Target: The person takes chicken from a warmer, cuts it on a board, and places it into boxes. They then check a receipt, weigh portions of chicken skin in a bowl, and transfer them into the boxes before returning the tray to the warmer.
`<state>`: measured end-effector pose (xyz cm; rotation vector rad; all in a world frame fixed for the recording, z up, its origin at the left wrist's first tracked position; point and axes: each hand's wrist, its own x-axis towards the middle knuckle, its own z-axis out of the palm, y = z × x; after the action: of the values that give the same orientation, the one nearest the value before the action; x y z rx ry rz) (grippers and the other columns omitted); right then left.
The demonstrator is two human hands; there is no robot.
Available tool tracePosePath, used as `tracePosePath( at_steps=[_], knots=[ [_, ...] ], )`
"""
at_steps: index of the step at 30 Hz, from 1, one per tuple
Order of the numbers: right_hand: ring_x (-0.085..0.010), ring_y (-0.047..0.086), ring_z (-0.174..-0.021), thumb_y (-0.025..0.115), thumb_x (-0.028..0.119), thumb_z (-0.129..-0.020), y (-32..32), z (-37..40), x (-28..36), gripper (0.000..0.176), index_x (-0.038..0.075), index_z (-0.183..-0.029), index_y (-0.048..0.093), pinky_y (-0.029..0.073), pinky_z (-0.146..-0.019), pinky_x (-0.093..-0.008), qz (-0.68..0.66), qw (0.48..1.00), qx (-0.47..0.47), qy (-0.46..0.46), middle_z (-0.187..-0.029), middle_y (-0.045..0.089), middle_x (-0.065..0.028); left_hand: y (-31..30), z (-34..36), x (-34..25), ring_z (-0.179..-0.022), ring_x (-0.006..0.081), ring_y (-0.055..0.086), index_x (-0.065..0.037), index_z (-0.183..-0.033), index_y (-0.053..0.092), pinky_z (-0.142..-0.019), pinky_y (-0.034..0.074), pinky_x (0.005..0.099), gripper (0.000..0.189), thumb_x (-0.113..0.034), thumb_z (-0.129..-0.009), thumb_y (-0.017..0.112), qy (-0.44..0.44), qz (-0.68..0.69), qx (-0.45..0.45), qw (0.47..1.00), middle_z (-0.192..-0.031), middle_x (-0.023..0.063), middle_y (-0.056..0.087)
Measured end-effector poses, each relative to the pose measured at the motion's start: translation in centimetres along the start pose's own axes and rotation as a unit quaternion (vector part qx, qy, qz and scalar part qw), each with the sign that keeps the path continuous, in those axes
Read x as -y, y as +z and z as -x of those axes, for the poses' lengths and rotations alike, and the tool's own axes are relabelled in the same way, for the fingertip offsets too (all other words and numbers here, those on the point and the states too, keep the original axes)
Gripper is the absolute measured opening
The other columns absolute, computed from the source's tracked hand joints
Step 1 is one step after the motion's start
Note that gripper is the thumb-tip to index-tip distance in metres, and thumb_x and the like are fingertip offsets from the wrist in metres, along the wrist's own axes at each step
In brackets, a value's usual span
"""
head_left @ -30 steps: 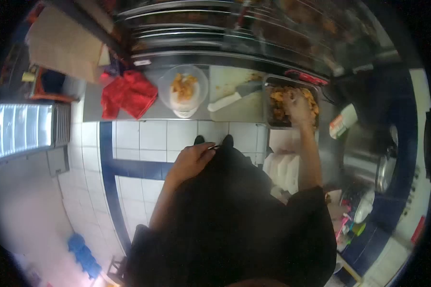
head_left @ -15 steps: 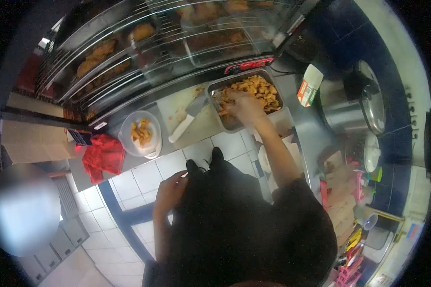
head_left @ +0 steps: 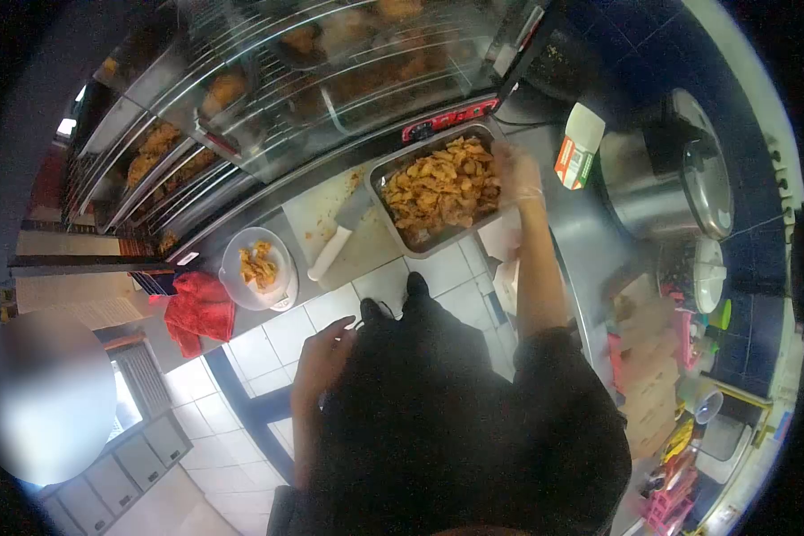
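Note:
My right hand point(head_left: 518, 177), seemingly in a clear glove, is blurred at the right rim of a metal tray point(head_left: 377, 171). Golden-brown food pieces point(head_left: 442, 188) fill this tray; whether the hand holds any cannot be made out. My left hand point(head_left: 324, 355) hangs low in front of my dark clothing, fingers apart and holding nothing. A cleaver with a white handle point(head_left: 330, 257) lies on the cutting board point(head_left: 311, 213), left of the tray. Further left, a clear bowl point(head_left: 230, 272) with several food pieces rests on a white scale point(head_left: 283, 304).
Behind the counter stands a glass display case with wire racks point(head_left: 268, 98) of fried food. A red cloth point(head_left: 199, 314) lies at the counter's left end. To the right are an open carton point(head_left: 578, 147), a large metal pot point(head_left: 643, 192) and cardboard point(head_left: 648, 384).
My right hand has moved from over the food to the tray's right rim, uncovering the pieces. The view has shifted slightly. My left hand stays low, its fingers still apart.

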<state>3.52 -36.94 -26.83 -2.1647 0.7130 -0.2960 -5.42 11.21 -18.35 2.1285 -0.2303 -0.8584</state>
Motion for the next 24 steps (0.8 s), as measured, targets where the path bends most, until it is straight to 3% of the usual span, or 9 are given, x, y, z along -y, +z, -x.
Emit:
tracePosePath(
  at_steps=[1,2,3,6,8,9,18,20,24],
  knots=[
    [-0.0339,0.066,-0.105,0.059,0.007,-0.087,-0.9,0.5,1.7,0.03,0.007,-0.116,0.068,0.054,-0.087,-0.0406,-0.001,1.0,0.0,-0.001,-0.117,0.068,-0.0169,0.1,-0.1,-0.2,-0.078,0.0232,0.067,-0.006,-0.127,0.063,-0.073,0.052,0.035,0.035,-0.025,-0.098,0.059,-0.014,-0.002,-0.004,1.0,-0.09,0.0162,0.071],
    [-0.0349,0.066,-0.105,0.062,0.013,-0.087,-2.1,1.3,3.4,0.027,0.005,-0.112,0.068,0.054,-0.088,-0.0413,0.181,0.977,0.109,-0.024,-0.117,0.068,-0.018,0.3,-0.2,-0.3,-0.085,0.033,0.072,-0.008,-0.126,0.064,-0.078,0.054,0.0408,0.035,-0.027,-0.097,0.059,-0.029,-0.005,-0.007,1.0,-0.094,0.0228,0.071],
    [-0.0359,0.065,-0.106,0.065,0.019,-0.087,-2.6,1.8,4.9,0.026,0.003,-0.107,0.068,0.054,-0.088,-0.0419,0.354,0.91,0.212,-0.046,-0.116,0.068,-0.019,0.3,-0.5,-0.5,-0.085,0.033,0.072,-0.008,-0.126,0.064,-0.078,0.054,0.0408,0.035,-0.027,-0.097,0.059,-0.029,-0.006,-0.007,1.0,-0.094,0.0228,0.071],
    [-0.0388,0.064,-0.108,0.065,0.033,-0.086,0.4,2.5,4.3,0.042,0.002,-0.114,0.064,0.051,-0.092,-0.0461,0.338,0.928,0.149,0.047,-0.114,0.067,-0.0234,0.6,-1.1,-1.2,-0.086,0.033,0.072,-0.008,-0.126,0.064,-0.078,0.054,0.0402,0.035,-0.026,-0.097,0.059,-0.033,-0.017,0.015,0.999,-0.094,0.0228,0.071],
    [-0.0382,0.064,-0.107,0.066,0.033,-0.085,-0.1,2.5,4.0,0.044,0.003,-0.117,0.063,0.051,-0.091,-0.0458,0.328,0.93,0.168,0.013,-0.113,0.068,-0.0223,0.7,-1.2,-1.9,-0.077,0.0155,0.065,-0.005,-0.128,0.062,-0.073,0.052,0.0317,0.034,-0.022,-0.099,0.059,0.002,-0.044,0.011,0.999,-0.09,0.0121,0.072],
    [-0.0376,0.065,-0.106,0.068,0.034,-0.085,-0.4,2.4,4.1,0.047,0.003,-0.12,0.061,0.051,-0.091,-0.0455,0.317,0.93,0.184,-0.023,-0.111,0.068,-0.0212,0.9,-1.2,-1.9,-0.077,0.0155,0.065,-0.005,-0.128,0.062,-0.073,0.052,0.0317,0.034,-0.022,-0.099,0.059,0.0,-0.043,0.009,0.999,-0.09,0.0121,0.072],
    [-0.0336,0.064,-0.109,0.073,0.036,-0.084,0.4,3.0,3.7,0.039,0.011,-0.114,0.07,0.05,-0.094,-0.0433,0.249,0.946,0.18,-0.104,-0.113,0.069,-0.017,1.6,-1.8,-0.8,-0.075,0.0177,0.066,-0.005,-0.128,0.061,-0.075,0.054,0.0328,0.033,-0.023,-0.099,0.059,0.028,-0.031,0.013,0.999,-0.093,0.0128,0.071],
    [-0.034,0.063,-0.11,0.073,0.033,-0.085,0.1,3.2,3.3,0.037,0.01,-0.113,0.07,0.05,-0.094,-0.0431,0.248,0.948,0.155,-0.123,-0.115,0.068,-0.0171,1.4,-1.4,-1.5,-0.092,0.0338,0.07,-0.005,-0.124,0.064,-0.082,0.053,0.0389,0.035,-0.027,-0.098,0.059,0.011,0.004,0.006,1.0,-0.099,0.0218,0.071],
    [-0.0344,0.066,-0.102,0.073,0.026,-0.085,-1.6,3.1,2.4,0.034,0.005,-0.111,0.069,0.053,-0.088,-0.0411,0.235,0.95,0.099,-0.178,-0.111,0.069,-0.0167,0.8,-0.4,-1.1,-0.094,0.0343,0.07,-0.004,-0.124,0.064,-0.083,0.052,0.0394,0.035,-0.027,-0.097,0.059,-0.01,0.037,-0.028,0.999,-0.101,0.0218,0.071]
  ],
)
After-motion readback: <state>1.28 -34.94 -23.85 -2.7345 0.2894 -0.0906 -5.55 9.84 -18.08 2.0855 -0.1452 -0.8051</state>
